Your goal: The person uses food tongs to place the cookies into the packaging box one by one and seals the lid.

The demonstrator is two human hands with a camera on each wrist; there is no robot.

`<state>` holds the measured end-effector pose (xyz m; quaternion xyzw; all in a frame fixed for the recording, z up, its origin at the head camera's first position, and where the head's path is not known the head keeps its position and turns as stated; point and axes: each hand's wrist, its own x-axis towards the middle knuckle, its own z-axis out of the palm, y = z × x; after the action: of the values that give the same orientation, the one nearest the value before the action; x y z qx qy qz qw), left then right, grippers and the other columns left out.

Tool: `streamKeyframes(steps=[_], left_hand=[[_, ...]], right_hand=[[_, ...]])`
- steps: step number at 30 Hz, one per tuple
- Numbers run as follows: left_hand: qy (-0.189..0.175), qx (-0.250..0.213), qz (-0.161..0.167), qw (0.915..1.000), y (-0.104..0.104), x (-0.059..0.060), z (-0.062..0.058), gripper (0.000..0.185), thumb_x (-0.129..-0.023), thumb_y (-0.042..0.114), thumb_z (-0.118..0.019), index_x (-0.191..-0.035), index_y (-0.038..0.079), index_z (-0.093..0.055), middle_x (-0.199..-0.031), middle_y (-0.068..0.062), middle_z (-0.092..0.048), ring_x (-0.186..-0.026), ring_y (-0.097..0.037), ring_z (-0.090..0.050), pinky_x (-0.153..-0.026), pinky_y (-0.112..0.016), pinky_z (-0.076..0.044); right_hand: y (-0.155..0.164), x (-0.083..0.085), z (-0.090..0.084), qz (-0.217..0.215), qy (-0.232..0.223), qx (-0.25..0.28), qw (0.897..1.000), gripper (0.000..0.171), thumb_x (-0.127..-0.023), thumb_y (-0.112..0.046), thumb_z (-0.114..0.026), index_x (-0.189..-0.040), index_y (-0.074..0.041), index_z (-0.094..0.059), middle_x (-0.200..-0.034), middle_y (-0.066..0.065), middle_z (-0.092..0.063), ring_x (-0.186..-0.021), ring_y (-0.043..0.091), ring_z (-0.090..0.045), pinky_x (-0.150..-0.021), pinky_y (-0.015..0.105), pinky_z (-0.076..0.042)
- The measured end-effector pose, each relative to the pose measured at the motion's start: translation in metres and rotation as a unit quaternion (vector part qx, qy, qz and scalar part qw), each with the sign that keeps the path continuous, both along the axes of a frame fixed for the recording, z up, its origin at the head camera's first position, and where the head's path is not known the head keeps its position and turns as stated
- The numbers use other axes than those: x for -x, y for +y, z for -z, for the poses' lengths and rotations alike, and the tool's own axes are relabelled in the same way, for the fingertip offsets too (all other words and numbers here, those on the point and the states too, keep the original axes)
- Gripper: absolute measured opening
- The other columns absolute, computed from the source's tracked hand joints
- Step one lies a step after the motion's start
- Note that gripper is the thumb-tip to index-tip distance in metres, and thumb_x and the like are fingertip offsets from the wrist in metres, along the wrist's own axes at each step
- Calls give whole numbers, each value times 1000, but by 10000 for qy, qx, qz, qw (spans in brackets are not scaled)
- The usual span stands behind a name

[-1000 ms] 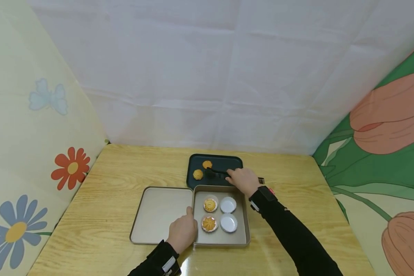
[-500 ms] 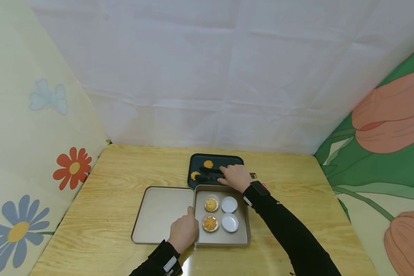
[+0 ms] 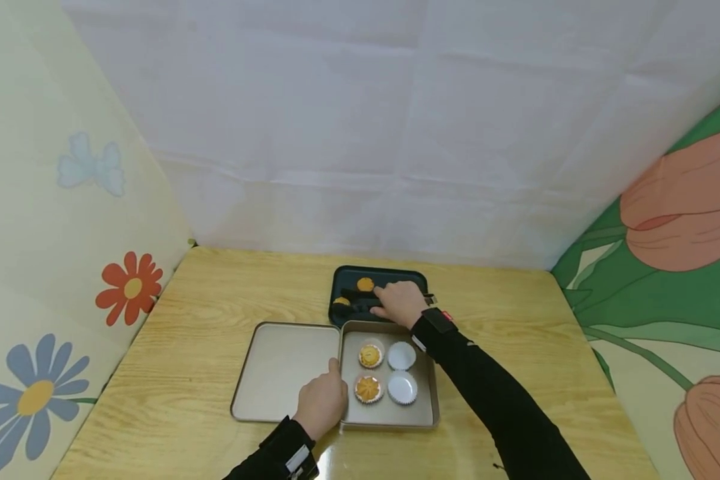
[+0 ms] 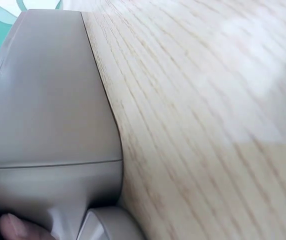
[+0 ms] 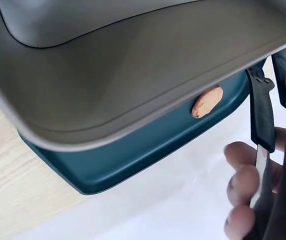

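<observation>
My right hand grips black tongs over a dark teal tray. The tong tips reach the left cookie, partly covering it; a second cookie lies behind. In the right wrist view my fingers curl round the tongs, with one cookie on the tray. My left hand holds the left wall of a beige tin box, thumb on its rim. The tin holds two cookies in paper cups and two empty white cups.
The tin's lid lies flat against the box's left side. Everything stands on a wooden table closed in by a white sheet behind and flowered panels left and right. The left wrist view shows a fingertip on the tin's wall.
My right hand has carried the tongs left across the teal tray, from between the two cookies to the left cookie. The left hand has stayed on the tin.
</observation>
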<state>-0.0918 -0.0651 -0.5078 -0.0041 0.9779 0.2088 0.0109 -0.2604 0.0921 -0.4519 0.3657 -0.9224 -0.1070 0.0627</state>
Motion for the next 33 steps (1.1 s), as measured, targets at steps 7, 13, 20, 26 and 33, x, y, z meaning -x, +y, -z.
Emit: streamKeyframes(steps=[7,13,20,26,33], left_hand=[[-9,-26,-15,10000,0,1,1,28,-85,13,-50,-107,-4,-46,-54,-7,-48,-44,-21,-48,-39,-36,-35],[-86,-64,-22,9999,0,0,-1,27,-85,13,-50,-106,-4,-46,-54,-7,-47,-43,-21,-47,-38,-35,-34],[-125,-60,17,9999,0,1,1,26,-85,13,-50,-105,-3,-46,-52,-5,-44,-42,-18,-44,-37,-34,-33],[-178,-110,50,9998,1,3,2,29,-86,14,-49,-109,-5,-46,-55,-7,-47,-43,-19,-46,-38,-35,-34],[-355,-188,-45,9992,-3,6,4,35,-86,14,-47,-116,-5,-44,-59,-10,-52,-47,-23,-49,-41,-37,-37]], right_hand=[[-7,-3,-3,9,-112,-298,9995,30,-88,-43,-53,-94,-15,-62,-58,-1,-50,-49,14,-48,-50,28,-41],[-2,-7,-2,32,3,-301,9995,30,-89,-43,-53,-93,-15,-63,-55,-2,-46,-46,13,-45,-48,27,-39],[27,-19,-13,54,40,577,9983,36,-88,-41,-53,-108,-12,-62,-61,1,-52,-48,15,-45,-48,28,-37],[74,-52,-27,199,237,1183,9925,42,-85,-39,-58,-114,-9,-61,-70,5,-59,-48,14,-46,-44,27,-35],[115,-97,-29,382,488,879,9942,36,-80,-40,-66,-102,-11,-63,-58,2,-51,-41,8,-36,-38,23,-27]])
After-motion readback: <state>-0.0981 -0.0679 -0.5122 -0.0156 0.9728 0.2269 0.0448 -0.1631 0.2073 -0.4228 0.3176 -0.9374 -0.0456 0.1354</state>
